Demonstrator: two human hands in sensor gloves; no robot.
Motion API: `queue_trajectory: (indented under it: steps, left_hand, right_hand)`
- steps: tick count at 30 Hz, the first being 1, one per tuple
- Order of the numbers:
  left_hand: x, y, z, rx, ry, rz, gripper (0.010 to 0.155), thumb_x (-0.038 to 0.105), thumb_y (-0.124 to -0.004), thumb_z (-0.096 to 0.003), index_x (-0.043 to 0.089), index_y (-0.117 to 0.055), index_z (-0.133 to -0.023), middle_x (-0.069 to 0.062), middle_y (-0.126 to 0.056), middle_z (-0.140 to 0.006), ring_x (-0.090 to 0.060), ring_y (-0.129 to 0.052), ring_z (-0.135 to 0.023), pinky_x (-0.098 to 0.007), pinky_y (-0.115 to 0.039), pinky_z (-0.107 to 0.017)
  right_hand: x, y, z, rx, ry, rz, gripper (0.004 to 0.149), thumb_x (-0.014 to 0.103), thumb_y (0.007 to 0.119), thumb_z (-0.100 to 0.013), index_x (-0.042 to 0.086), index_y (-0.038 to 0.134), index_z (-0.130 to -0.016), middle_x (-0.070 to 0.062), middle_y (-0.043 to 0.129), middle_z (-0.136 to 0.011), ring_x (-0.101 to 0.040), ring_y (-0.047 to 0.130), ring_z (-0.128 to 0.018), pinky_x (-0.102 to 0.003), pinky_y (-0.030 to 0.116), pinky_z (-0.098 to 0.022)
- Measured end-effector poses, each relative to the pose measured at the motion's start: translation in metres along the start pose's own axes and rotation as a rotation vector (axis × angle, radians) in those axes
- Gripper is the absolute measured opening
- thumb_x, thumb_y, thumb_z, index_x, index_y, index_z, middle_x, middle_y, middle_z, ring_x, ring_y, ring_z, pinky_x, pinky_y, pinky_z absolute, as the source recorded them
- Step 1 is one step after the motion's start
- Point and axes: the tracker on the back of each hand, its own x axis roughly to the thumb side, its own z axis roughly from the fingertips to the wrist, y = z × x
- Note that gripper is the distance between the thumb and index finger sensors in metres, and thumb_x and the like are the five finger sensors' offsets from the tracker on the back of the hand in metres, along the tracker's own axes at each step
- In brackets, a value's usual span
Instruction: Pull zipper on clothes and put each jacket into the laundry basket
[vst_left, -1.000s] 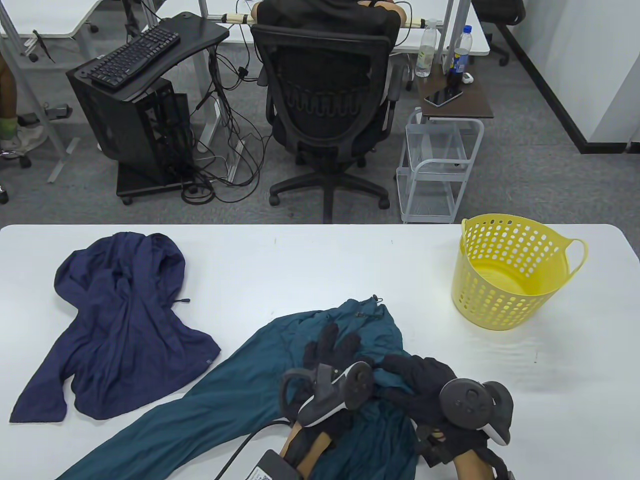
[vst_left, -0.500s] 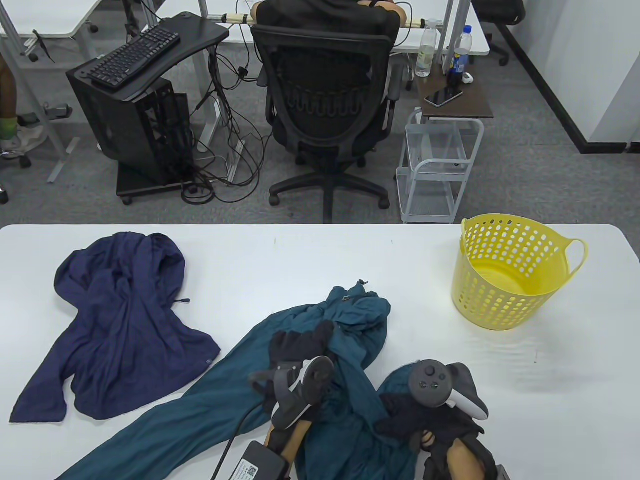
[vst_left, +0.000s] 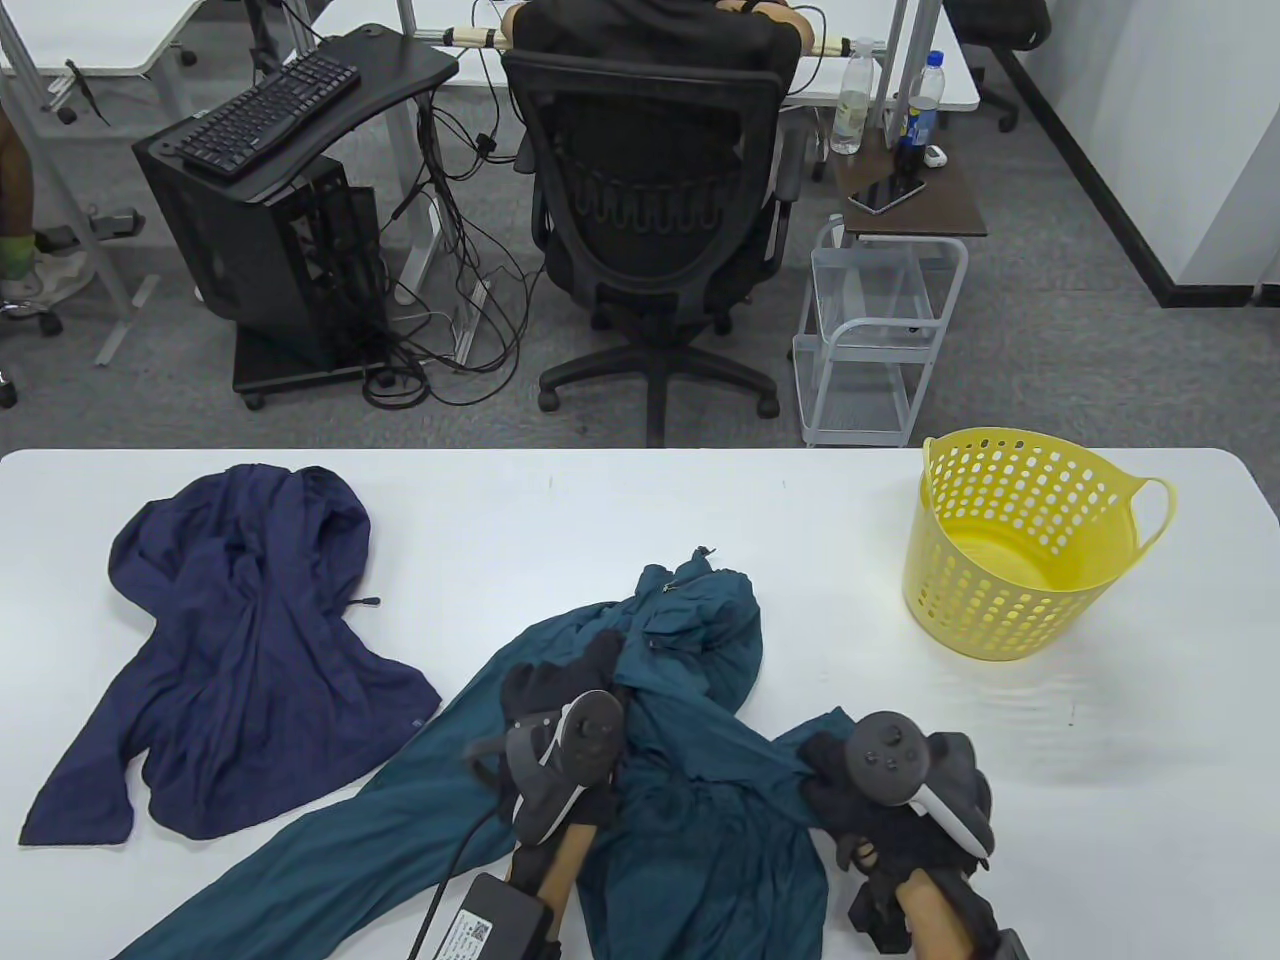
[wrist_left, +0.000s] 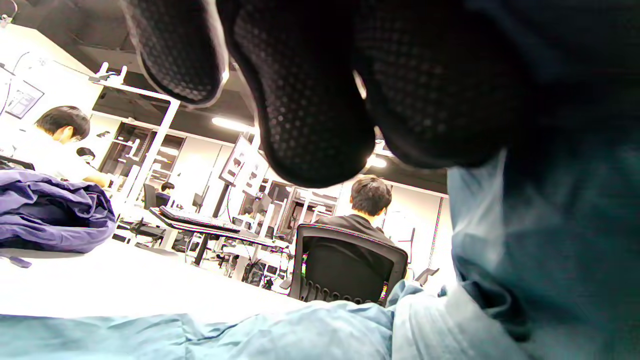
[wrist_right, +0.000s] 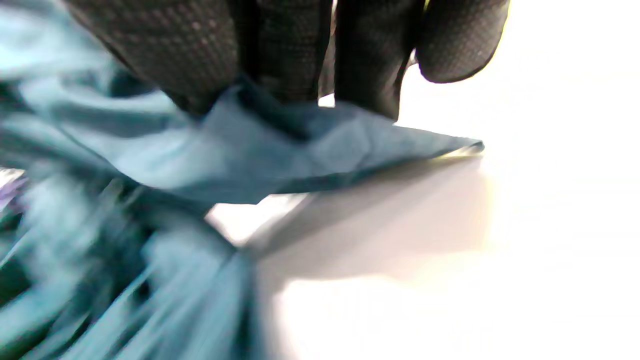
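A teal jacket (vst_left: 690, 800) lies bunched at the table's near middle, one sleeve trailing to the lower left. My left hand (vst_left: 560, 685) grips a fold of it near the collar, fingers curled over the cloth (wrist_left: 525, 240). My right hand (vst_left: 850, 790) pinches the teal jacket's right edge (wrist_right: 320, 145) and holds it just off the table. A navy jacket (vst_left: 240, 640) lies spread at the left. The yellow laundry basket (vst_left: 1020, 545) stands with nothing in it at the right.
The white table (vst_left: 620, 510) runs the full width. Beyond its far edge are an office chair (vst_left: 655, 200) with a seated person, a computer desk (vst_left: 280, 150) and a white wire cart (vst_left: 880, 330). A cable and black box (vst_left: 490, 915) hang at my left wrist.
Both hands took hold of the teal jacket and spread apart: left hand moved left, right hand moved right. The jacket's collar end bunched and shifted left, away from the basket.
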Motion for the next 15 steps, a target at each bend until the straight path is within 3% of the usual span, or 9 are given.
queue_trajectory:
  steps: [2, 5, 6, 9, 10, 12, 15]
  left_hand:
    - [0.014, -0.006, 0.008, -0.024, -0.054, -0.018, 0.046, 0.058, -0.077, -0.0374, 0.042, -0.087, -0.079, 0.023, -0.108, -0.037, -0.009, -0.108, -0.045, -0.052, -0.078, -0.059]
    - [0.042, -0.014, 0.022, -0.106, -0.171, -0.082, 0.054, 0.065, -0.074, -0.0361, 0.043, -0.083, -0.084, 0.022, -0.107, -0.047, -0.01, -0.107, -0.052, -0.054, -0.076, -0.061]
    - [0.055, -0.017, 0.027, -0.188, -0.229, -0.091, 0.057, 0.067, -0.073, -0.0355, 0.045, -0.079, -0.088, 0.022, -0.106, -0.056, -0.012, -0.106, -0.058, -0.055, -0.074, -0.063]
    - [0.072, -0.019, 0.036, -0.391, -0.32, -0.042, 0.071, 0.073, -0.07, -0.034, 0.049, -0.06, -0.1, 0.017, -0.092, -0.091, -0.02, -0.093, -0.083, -0.061, -0.065, -0.068]
    - [0.073, -0.017, 0.038, -0.44, -0.327, -0.004, 0.075, 0.073, -0.069, -0.0334, 0.049, -0.055, -0.102, 0.016, -0.084, -0.1, -0.024, -0.086, -0.091, -0.063, -0.062, -0.069]
    - [0.068, -0.008, 0.036, -0.444, -0.329, 0.059, 0.077, 0.073, -0.069, -0.0337, 0.049, -0.05, -0.104, 0.013, -0.075, -0.108, -0.028, -0.077, -0.098, -0.066, -0.059, -0.069]
    - [0.042, 0.014, 0.027, -0.401, -0.224, 0.115, 0.073, 0.07, -0.068, -0.0364, 0.047, -0.052, -0.104, 0.011, -0.077, -0.107, -0.028, -0.081, -0.095, -0.066, -0.061, -0.068]
  right_hand:
    - [-0.017, -0.022, 0.004, -0.172, 0.074, -0.028, 0.039, 0.032, 0.085, -0.049, 0.033, 0.079, -0.088, 0.004, 0.1, -0.075, -0.028, 0.097, -0.074, -0.059, 0.065, -0.066]
    - [-0.042, -0.048, 0.012, -0.371, 0.216, 0.084, 0.038, 0.034, 0.083, -0.05, 0.039, 0.08, -0.087, 0.008, 0.096, -0.079, -0.025, 0.094, -0.075, -0.059, 0.063, -0.068]
    - [-0.054, -0.058, 0.017, -0.478, 0.262, 0.109, 0.038, 0.034, 0.082, -0.05, 0.041, 0.079, -0.087, 0.01, 0.094, -0.081, -0.025, 0.092, -0.078, -0.059, 0.062, -0.069]
    - [-0.08, -0.07, 0.028, -0.639, 0.364, 0.024, 0.039, 0.031, 0.081, -0.05, 0.039, 0.077, -0.089, 0.009, 0.086, -0.09, -0.032, 0.079, -0.09, -0.063, 0.056, -0.071]
    - [-0.09, -0.072, 0.031, -0.637, 0.383, -0.033, 0.042, 0.029, 0.082, -0.05, 0.035, 0.075, -0.091, 0.006, 0.081, -0.093, -0.036, 0.073, -0.093, -0.065, 0.055, -0.07]
    - [-0.101, -0.07, 0.03, -0.463, 0.396, -0.109, 0.047, 0.027, 0.084, -0.05, 0.029, 0.071, -0.096, -0.001, 0.068, -0.104, -0.044, 0.055, -0.1, -0.07, 0.044, -0.07]
    - [-0.096, -0.055, 0.022, -0.037, 0.387, -0.115, 0.061, 0.034, 0.088, -0.051, 0.024, 0.063, -0.105, -0.008, 0.035, -0.119, -0.049, 0.019, -0.104, -0.074, 0.024, -0.071]
